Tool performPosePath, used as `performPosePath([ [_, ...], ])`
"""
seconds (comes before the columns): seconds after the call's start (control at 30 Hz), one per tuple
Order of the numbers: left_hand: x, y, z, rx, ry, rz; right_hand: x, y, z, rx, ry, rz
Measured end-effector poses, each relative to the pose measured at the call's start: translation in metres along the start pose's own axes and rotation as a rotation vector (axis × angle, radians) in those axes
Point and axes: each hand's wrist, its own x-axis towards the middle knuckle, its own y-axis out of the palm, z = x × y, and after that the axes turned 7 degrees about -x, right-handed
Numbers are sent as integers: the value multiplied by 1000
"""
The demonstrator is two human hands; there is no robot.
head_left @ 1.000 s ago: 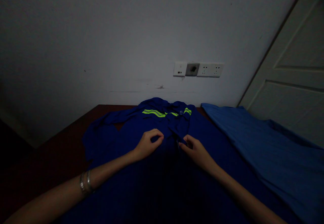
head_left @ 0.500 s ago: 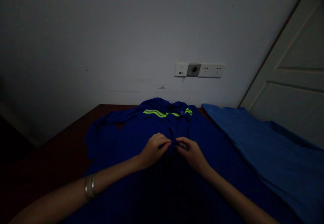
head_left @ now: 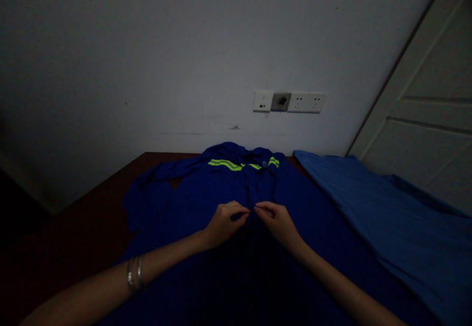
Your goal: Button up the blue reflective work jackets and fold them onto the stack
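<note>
- Garment (head_left: 217,188) of dark blue cloth is spread across a dark red-brown surface (head_left: 92,227), with its collar end placed nearest the wall (head_left: 184,45).
- The upper part is crossed by yellow-green stripes (head_left: 224,164), and a small pale mark (head_left: 264,164) is seen between them.
- A sleeve (head_left: 147,191) is stretched out toward the left and bent back.
- The left hand (head_left: 249,212) is closed in a pinch, with the garment's front gripped between thumb and fingers; two silvery bangles (head_left: 139,272) are worn on that forearm.
- The right hand (head_left: 255,209) is pinched on the same front, just beside the left fingertips; the exact fold held cannot be told in the dark.
- The area below both hands is hidden in deep shadow.
- A lighter blue cloth (head_left: 376,208) is laid at the right.
- Sockets (head_left: 306,103) are set in the wall, and a panelled door (head_left: 431,144) is seen at far right.
</note>
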Motion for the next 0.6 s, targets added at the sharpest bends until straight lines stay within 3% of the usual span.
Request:
performPosePath([
  [0.37, 2, 0, 0, -11, -102, 6, -7, -1, 4, 25, -14, 20],
  [0.6, 5, -3, -2, 38, 26, 152, 1, 0, -5, 25, 7, -20],
])
